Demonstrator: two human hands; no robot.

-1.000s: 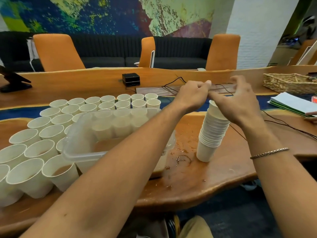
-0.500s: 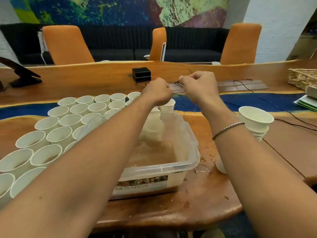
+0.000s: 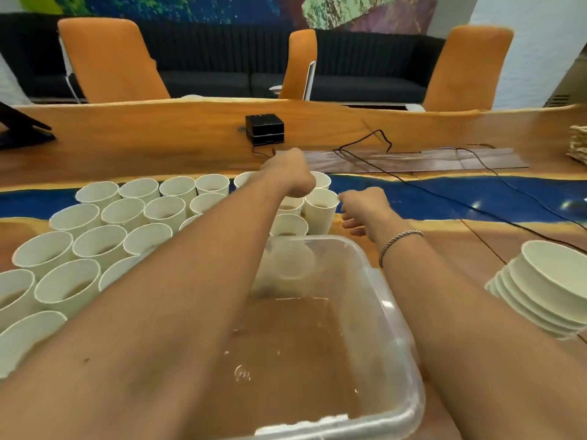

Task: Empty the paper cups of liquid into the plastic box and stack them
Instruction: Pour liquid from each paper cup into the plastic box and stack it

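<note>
A clear plastic box (image 3: pixel 398 315) with brown liquid in it sits in front of me. Several white paper cups (image 3: pixel 98 246) holding liquid crowd the table left of the box and behind it. A stack of emptied cups (image 3: pixel 546 290) stands at the right. My left hand (image 3: pixel 290 173) reaches over the box and bends down onto the far cups, its fingers hidden. Beside the rightmost filled cup (image 3: pixel 320 212) is my right hand (image 3: pixel 362 208). Its thumb is at that cup's rim and its fingers are loosely curled, holding nothing.
A black box (image 3: pixel 264 128) and thin black cables (image 3: pixel 476 198) lie beyond the cups, with a dark mat (image 3: pixel 413 160) behind. A wicker basket (image 3: pixel 578 144) sits at the right edge. Orange chairs (image 3: pixel 111 61) stand along the far side of the table.
Both hands left the top of the cup stack, swung left above the box, then dropped to the far cups behind it. The view shifted left and closer to the box.
</note>
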